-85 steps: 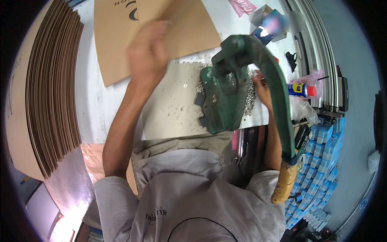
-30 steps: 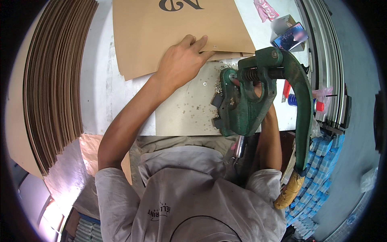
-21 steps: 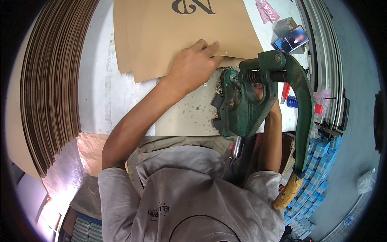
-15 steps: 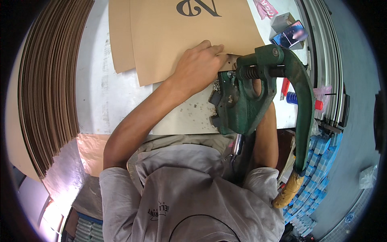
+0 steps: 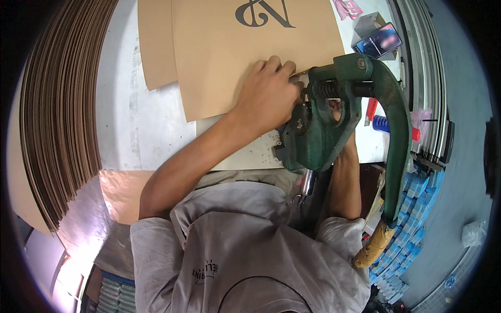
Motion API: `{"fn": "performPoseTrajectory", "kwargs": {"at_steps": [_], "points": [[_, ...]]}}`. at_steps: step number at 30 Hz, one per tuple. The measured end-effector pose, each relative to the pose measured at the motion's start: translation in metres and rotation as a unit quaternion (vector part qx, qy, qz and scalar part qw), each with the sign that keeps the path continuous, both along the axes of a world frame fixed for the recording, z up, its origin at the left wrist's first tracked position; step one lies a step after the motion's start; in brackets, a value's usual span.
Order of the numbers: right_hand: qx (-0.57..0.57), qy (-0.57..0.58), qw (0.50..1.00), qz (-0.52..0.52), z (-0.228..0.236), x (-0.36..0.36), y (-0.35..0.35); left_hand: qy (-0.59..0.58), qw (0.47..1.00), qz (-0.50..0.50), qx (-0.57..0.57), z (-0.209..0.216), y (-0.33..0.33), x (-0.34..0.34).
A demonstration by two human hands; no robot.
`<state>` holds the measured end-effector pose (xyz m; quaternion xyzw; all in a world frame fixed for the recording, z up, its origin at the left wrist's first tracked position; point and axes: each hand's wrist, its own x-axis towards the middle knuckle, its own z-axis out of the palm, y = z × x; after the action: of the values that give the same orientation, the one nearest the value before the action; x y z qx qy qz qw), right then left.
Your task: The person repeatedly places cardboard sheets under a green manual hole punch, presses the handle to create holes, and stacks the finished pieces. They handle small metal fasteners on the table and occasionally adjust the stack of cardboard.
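My left hand [image 5: 269,93] is closed at the jaw of a green hand-lever eyelet press [image 5: 318,136], its fingertips hidden between the knuckles and the press. Whatever they pinch is too small or covered to name. Beside that hand lies a brown cardboard sheet [image 5: 209,68] with a black printed mark, its near right edge reaching the press head. My right hand [image 5: 336,109] is mostly behind the press; only bits of its fingers show through the frame opening. The press lever curves down on the right to a tape-wrapped grip [image 5: 374,248], which neither hand touches.
A second brown sheet [image 5: 155,57] lies under the first. At far left stands a tall stack of cardboard [image 5: 62,104]. Right of the press are a phone [image 5: 377,40] on a grey box, a red cutter [image 5: 371,110] and a blue cylinder [image 5: 381,123]. Blue bundles [image 5: 407,224] are piled below.
My left hand has come off the sheet's edge, moving right and nearer to the press jaw with its fingers curling. The top sheet has shifted slightly nearer and right. Right-hand fingers now show through the press frame.
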<state>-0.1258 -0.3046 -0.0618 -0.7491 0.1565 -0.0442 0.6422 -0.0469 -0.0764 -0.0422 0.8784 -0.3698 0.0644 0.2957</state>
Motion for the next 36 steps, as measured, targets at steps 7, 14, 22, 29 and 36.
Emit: {"fn": "performPoseTrajectory", "kwargs": {"at_steps": [7,14,22,29,36], "points": [[-0.113,0.074,0.987,0.087,0.046,-0.017,-0.018,0.003,1.0,-0.01,0.014,0.004,-0.009,0.001],[-0.485,-0.206,0.799,0.289,0.203,-0.08,0.003,0.013,1.0,0.008,-0.012,0.001,-0.004,0.001],[-0.347,-0.191,0.862,0.317,0.2,-0.105,0.019,-0.012,1.0,-0.015,0.01,0.007,0.002,0.0],[-0.229,-0.066,0.97,-0.045,0.116,-0.012,-0.072,-0.117,0.99,0.01,0.078,-0.012,0.022,0.02],[-0.574,-0.073,0.802,-0.149,-0.032,0.005,-0.149,-0.094,0.988,0.011,0.12,0.006,0.053,-0.005]]}}
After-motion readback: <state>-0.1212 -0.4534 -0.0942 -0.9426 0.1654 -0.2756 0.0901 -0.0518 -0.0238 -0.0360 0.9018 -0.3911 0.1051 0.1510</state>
